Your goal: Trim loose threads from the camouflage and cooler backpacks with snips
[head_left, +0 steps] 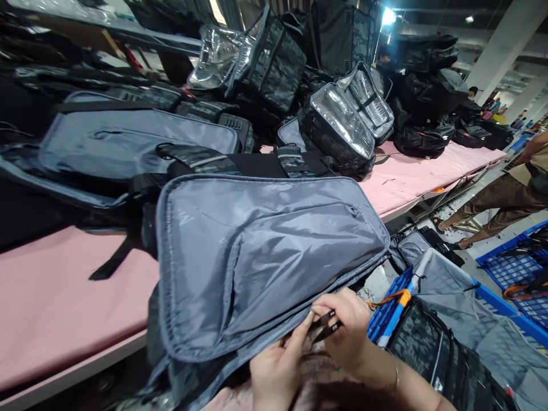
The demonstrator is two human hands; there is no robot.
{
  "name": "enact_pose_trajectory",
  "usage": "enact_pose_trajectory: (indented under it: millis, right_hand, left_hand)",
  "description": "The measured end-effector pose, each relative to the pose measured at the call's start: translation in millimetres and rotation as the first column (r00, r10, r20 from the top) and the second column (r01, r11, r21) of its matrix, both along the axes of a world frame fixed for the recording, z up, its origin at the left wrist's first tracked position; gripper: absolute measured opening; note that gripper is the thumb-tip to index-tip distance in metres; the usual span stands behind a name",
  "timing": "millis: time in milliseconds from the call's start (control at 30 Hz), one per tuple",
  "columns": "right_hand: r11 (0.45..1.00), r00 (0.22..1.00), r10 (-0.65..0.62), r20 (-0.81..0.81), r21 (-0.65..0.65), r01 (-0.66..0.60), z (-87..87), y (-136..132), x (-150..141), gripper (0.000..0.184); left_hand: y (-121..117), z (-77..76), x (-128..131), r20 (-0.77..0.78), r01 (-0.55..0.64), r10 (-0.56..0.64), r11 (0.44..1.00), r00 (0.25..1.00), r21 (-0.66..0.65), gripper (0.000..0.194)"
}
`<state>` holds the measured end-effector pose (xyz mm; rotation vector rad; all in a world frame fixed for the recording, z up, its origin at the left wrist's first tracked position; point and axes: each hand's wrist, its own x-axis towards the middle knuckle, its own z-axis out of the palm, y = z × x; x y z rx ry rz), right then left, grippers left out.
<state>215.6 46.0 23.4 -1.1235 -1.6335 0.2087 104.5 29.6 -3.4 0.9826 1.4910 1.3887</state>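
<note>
Open grey nylon-lined backpack panel (265, 257) draped over pink padded worktable (64, 291) edge, centre frame. At 6 o'clock, left hand (276, 371) pinching panel's lower seam; right hand (349, 334) clenched on small dark tool (325, 330), poss. thread snips, view too tight to confirm. Best done w/ seam pulled taut, tool tip kept clear of lining. Blue plastic crate (387, 314) at 4 o'clock; silver-lined black bags (342, 125) stacked at 1 o'clock.

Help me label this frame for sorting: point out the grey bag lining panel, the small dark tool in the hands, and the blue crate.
grey lining panel (265, 251), head view, middle of its pocket.
small dark tool (326, 326), head view, its middle, between the fingers.
blue crate (387, 311), head view, its near wall.
</note>
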Motion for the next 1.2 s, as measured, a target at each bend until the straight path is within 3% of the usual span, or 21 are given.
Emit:
enact_pose_trajectory:
  millis: [133,233,300,367,500,667,1033,1200]
  right_hand:
    - [0.984,0.971,0.025,-0.237,-0.164,-0.066,-4.0,-1.8,14.2,0.018]
    - [0.960,0.959,0.089,-0.268,-0.234,-0.154,-12.6,-8.9,31.5,0.005]
    - [0.955,0.964,0.097,-0.247,-0.250,-0.160,-18.3,-14.5,42.6,0.021]
    - [0.963,0.980,0.067,-0.187,-0.243,-0.113,-22.8,-18.2,50.3,0.026]
    - [0.990,1.000,0.026,0.001,-0.139,-0.025,-25.2,-17.7,52.5,0.018]
    - [0.998,0.987,0.029,0.156,-0.063,-0.020,-17.9,-13.5,44.6,0.015]
    - [0.996,0.975,0.038,0.220,-0.091,-0.019,-9.5,-8.9,37.1,0.018]
    - [0.991,0.993,0.103,0.057,-0.087,-0.098,-18.3,-7.7,40.3,0.012]
  left_hand:
    - [0.0,1.4,2.0,0.074,0.054,-0.049,0.996,0.996,-0.067,0.027]
    - [-0.5,1.0,2.7,0.111,0.044,-0.030,0.991,0.993,-0.127,0.030]
    - [-0.5,1.4,2.7,0.120,0.025,-0.008,0.989,0.993,-0.145,0.031]
    - [-0.4,1.7,2.4,0.112,0.010,0.006,0.990,0.994,-0.140,0.032]
    - [-0.7,-1.8,0.7,0.079,0.017,-0.008,0.993,0.997,-0.118,0.030]
    - [-1.9,-6.2,-0.4,0.088,0.032,-0.020,0.990,0.996,-0.136,0.030]
    - [-1.0,8.4,3.3,0.133,0.007,0.017,0.984,0.991,-0.180,0.032]
    - [-1.7,8.2,4.3,0.118,0.004,0.015,0.987,0.993,-0.158,0.031]
